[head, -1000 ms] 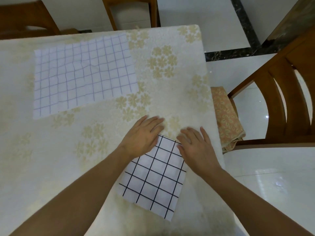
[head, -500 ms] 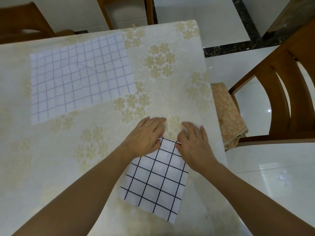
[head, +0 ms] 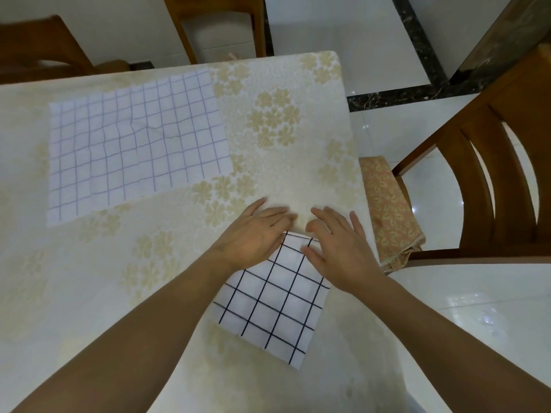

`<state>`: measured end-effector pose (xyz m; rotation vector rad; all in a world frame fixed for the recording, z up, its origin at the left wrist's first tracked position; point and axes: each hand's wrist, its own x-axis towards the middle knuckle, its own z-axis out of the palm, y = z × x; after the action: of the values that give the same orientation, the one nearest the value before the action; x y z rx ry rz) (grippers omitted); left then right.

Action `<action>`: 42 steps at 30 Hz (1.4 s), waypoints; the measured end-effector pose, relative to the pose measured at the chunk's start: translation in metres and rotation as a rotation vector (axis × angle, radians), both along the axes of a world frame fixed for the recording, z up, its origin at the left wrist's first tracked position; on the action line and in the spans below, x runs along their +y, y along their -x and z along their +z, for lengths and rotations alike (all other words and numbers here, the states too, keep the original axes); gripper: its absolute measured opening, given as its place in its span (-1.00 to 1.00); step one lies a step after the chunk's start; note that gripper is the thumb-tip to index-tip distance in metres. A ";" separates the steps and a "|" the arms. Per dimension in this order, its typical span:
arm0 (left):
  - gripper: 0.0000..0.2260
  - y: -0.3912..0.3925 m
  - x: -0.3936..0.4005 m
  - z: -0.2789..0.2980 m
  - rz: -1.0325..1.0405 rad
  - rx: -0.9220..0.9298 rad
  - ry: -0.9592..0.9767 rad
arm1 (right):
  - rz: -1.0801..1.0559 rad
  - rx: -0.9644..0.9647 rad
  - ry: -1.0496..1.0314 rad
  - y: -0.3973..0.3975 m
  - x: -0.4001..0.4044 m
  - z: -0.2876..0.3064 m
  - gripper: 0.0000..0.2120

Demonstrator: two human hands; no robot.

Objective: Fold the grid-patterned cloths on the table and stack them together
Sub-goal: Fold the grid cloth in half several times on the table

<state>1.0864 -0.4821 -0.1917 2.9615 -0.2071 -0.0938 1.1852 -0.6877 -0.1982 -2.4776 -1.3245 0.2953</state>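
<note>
A folded white cloth with a bold black grid (head: 272,302) lies near the table's right edge. My left hand (head: 253,236) rests flat on its far left corner, fingers together. My right hand (head: 337,245) lies flat on its far right corner, fingers slightly spread. Both palms press down and neither hand grips the cloth; the cloth's far edge is hidden under them. A larger white cloth with a fine purple grid (head: 137,144) lies spread flat at the far left of the table, apart from both hands.
The table (head: 298,120) wears a cream tablecloth with beige flowers. A wooden chair (head: 489,174) with a patterned seat cushion (head: 387,210) stands close to the right edge. Two more wooden chairs (head: 214,22) stand at the far side. White tiled floor lies to the right.
Both hands have slid slightly toward the far edge of the black-grid cloth and closer together. The camera has tilted a little; the cloths lie where they were.
</note>
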 end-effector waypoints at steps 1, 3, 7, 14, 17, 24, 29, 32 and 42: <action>-0.74 -0.004 -0.001 0.002 0.013 -0.017 -0.009 | 0.008 0.058 0.035 -0.008 0.002 0.002 -0.65; -0.76 -0.012 -0.002 0.008 0.027 -0.030 -0.050 | 0.013 0.137 0.118 -0.024 0.009 0.007 -0.62; -0.65 -0.030 0.003 0.018 0.049 -0.027 -0.116 | 0.033 0.091 0.121 -0.048 0.021 0.009 -0.68; -0.45 -0.052 0.009 0.043 0.120 -0.051 -0.111 | 0.074 -0.145 0.021 -0.070 0.033 0.049 -0.62; -0.43 -0.043 0.006 0.050 0.140 -0.101 -0.116 | 0.101 -0.253 -0.026 -0.061 0.030 0.067 -0.46; -0.52 0.004 -0.002 0.035 0.152 -0.112 -0.085 | 0.108 -0.197 -0.025 0.002 0.013 0.045 -0.37; -0.48 0.038 -0.014 0.005 0.163 0.008 -0.098 | 0.071 -0.107 0.057 0.041 -0.003 0.013 -0.35; -0.48 0.053 -0.019 -0.006 0.174 0.077 -0.113 | 0.106 -0.076 0.102 0.062 -0.016 -0.004 -0.37; -0.64 0.034 -0.021 -0.003 0.227 -0.065 -0.046 | 0.025 -0.149 -0.084 0.051 -0.013 -0.018 -0.58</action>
<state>1.0524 -0.5030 -0.1943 3.0117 0.1247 0.0280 1.1341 -0.7006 -0.2165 -2.4548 -1.3962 0.0600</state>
